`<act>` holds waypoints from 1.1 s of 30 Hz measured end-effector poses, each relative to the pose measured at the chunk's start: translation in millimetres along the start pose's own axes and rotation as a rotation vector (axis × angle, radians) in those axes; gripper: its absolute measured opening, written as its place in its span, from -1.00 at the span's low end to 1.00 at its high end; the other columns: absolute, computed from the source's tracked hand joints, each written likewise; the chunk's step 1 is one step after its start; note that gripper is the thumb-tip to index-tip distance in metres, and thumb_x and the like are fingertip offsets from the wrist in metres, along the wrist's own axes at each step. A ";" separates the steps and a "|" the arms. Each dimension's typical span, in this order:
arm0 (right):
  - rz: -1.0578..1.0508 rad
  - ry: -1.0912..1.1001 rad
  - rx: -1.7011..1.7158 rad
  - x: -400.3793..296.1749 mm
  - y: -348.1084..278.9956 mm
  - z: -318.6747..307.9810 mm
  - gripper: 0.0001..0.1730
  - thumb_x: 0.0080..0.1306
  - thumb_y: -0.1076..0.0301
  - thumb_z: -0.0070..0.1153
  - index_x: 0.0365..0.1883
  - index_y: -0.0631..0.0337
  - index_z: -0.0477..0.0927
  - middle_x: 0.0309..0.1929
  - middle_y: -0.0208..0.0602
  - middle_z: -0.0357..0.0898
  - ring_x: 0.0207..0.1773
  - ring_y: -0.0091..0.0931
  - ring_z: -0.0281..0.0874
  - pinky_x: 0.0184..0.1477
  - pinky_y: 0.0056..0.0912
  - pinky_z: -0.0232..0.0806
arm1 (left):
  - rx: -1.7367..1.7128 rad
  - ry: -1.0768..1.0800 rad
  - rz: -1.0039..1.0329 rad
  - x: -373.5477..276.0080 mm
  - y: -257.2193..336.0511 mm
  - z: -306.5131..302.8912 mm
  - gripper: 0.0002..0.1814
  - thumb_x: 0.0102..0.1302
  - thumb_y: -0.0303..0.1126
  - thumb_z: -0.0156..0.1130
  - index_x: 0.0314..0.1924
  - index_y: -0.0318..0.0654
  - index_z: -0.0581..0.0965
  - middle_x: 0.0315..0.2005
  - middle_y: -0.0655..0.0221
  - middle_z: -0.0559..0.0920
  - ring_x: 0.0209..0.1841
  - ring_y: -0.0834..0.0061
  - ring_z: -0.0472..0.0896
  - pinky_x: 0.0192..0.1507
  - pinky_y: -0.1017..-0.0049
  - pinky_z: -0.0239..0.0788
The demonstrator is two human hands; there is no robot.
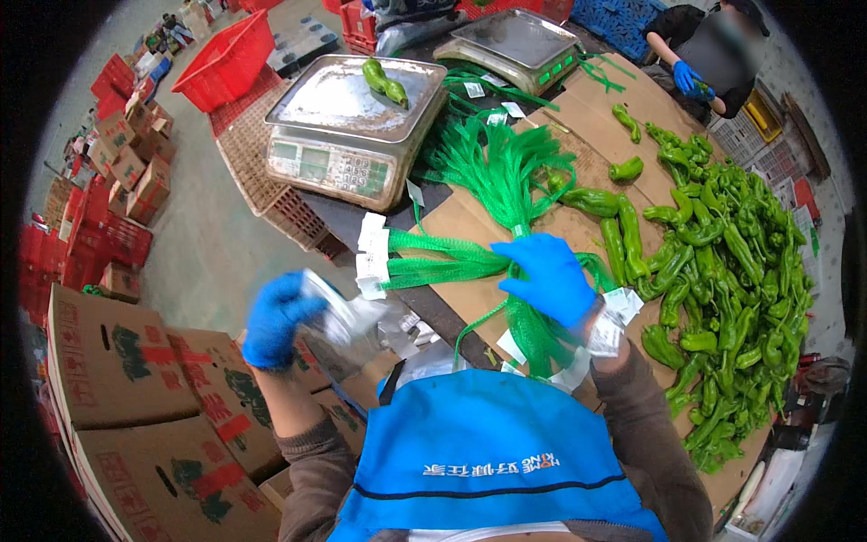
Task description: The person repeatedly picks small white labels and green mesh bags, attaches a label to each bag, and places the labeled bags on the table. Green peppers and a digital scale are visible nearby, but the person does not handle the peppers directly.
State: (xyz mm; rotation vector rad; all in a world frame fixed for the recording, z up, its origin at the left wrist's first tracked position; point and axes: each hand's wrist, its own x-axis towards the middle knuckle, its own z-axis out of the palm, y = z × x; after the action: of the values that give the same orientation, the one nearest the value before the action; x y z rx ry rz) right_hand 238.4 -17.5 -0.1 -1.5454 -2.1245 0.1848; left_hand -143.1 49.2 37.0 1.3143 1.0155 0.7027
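Observation:
My left hand (pixel 284 322), in a blue glove, is held out to the left of the apron. It grips a blurred bunch of white paper or film (pixel 342 308). My right hand (pixel 552 278), also gloved in blue, lies over a bundle of green mesh bags (pixel 518 196), its fingers closed around some of the mesh. More green mesh bags (pixel 440 264) fan out leftward from it, ending in white printed tags (pixel 372 254). Other white tags (pixel 609 325) sit at my right wrist. Green peppers (pixel 596 202) lie just beyond the right hand.
A large heap of green peppers (pixel 731 284) covers the cardboard (pixel 460 210) on the right. One pepper (pixel 385 82) rests on the near scale (pixel 332 122); a second scale (pixel 515 47) stands behind. A person (pixel 711 57) works at far right. Cartons (pixel 129 359) are stacked at left.

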 end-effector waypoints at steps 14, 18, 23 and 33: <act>0.450 -0.133 1.049 62.7 78.8 10.5 -0.71 0.19 0.28 0.13 -0.16 0.23 0.61 -0.30 -0.25 0.61 -0.19 -0.46 0.55 -0.04 -0.39 0.35 | 0.593 -0.463 0.647 80.2 -51.1 196.0 -0.65 0.17 -0.07 0.35 -0.40 -0.25 0.62 0.31 0.39 0.37 0.32 -0.15 0.23 0.28 0.01 0.11; 0.598 -0.126 0.968 55.0 63.9 -7.9 -0.46 0.17 0.24 0.22 0.06 0.37 0.48 -0.19 -0.17 0.62 -0.12 -0.50 0.54 -0.05 -0.39 0.36 | 0.729 -0.344 0.590 112.5 -54.1 230.5 -0.64 0.18 0.08 0.27 -0.37 -0.05 0.68 0.32 0.37 0.35 0.32 -0.31 0.15 0.27 -0.23 -0.17; 0.472 -0.042 0.228 31.3 43.1 7.6 -0.38 0.17 0.12 0.22 0.13 0.28 0.46 0.08 0.11 0.50 0.08 -0.10 0.50 0.07 -0.17 0.38 | 0.859 -0.232 0.606 149.1 -88.2 273.7 -0.51 0.17 0.05 0.20 0.05 0.02 0.59 0.20 0.23 0.47 0.32 -0.03 0.20 0.26 -0.18 -0.13; 0.183 0.326 0.165 -18.7 29.7 33.8 -0.56 0.07 0.63 0.03 -0.04 0.16 0.56 -0.08 -0.12 0.54 0.05 -0.15 0.47 0.11 -0.14 0.31 | -0.657 -0.305 0.659 179.9 -139.7 333.1 -0.43 0.37 -0.10 -0.03 0.36 0.04 0.23 0.37 0.28 0.23 0.34 0.22 0.27 0.41 0.06 -0.14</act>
State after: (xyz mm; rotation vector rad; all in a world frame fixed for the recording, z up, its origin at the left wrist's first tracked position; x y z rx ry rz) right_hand 252.1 -18.4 -46.9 -1.5525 -1.6767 0.1543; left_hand 214.3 39.7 -150.1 1.1007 0.0488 1.1639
